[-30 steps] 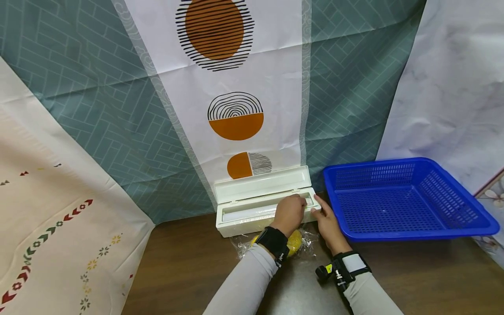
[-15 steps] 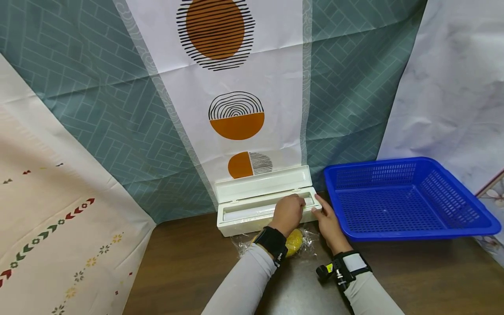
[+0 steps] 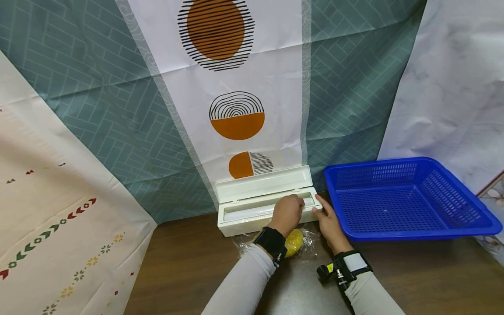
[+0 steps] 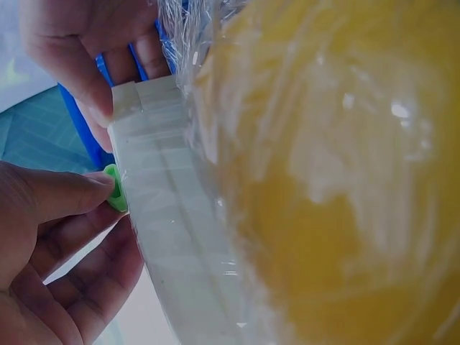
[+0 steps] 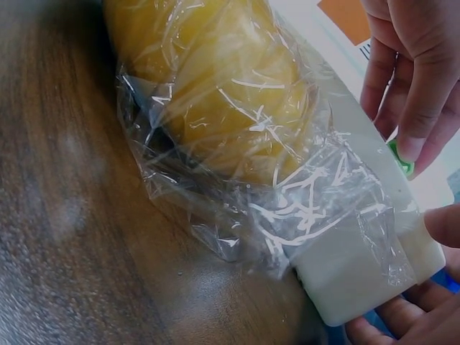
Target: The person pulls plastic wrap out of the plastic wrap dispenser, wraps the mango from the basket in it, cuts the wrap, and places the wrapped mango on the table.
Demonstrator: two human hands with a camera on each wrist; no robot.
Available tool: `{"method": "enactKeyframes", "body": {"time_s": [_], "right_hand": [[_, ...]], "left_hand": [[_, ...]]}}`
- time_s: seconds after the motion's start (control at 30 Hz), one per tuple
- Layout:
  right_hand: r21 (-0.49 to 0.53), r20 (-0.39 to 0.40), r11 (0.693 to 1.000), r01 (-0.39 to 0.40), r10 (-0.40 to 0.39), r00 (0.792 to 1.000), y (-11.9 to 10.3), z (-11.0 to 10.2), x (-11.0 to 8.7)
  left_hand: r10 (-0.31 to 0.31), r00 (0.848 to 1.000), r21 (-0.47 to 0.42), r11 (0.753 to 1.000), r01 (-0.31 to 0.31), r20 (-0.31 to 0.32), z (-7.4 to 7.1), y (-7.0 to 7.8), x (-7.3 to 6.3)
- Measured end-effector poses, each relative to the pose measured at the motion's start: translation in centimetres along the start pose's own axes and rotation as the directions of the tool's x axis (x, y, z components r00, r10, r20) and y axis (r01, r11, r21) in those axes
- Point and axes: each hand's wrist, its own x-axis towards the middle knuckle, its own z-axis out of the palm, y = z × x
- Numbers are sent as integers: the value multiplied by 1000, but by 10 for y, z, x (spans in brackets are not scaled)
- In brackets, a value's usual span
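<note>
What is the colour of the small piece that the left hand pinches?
The small piece is bright green; the left wrist view shows it best.

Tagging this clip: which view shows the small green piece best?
Left wrist: the green piece, pinched by the left hand, looks largest there. Right wrist shows less of it; the head view doesn't show it clearly.

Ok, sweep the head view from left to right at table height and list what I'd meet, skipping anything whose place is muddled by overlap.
Cream patterned cloth → open white box → right hand at the box's right end → blue basket.
</note>
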Motion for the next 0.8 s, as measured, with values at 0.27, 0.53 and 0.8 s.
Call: {"method": "enactKeyframes", "body": {"time_s": [0.27,0.53,0.8], "right_hand": [[-16,-21,1000,-8,7,1000,1,1,2],[-3,-1,1000,-2,2,1000,2,0,1],[-19,9,1000,1,-1,1000,2,-1,2]], "left_hand": [[4,1000,-33,999,-4,19,1,-4,-1],[4,1000,-39,999,-3,22,2,-8,-2],[9,1000,-33,999,-8,25,1,-10,-3]]}}
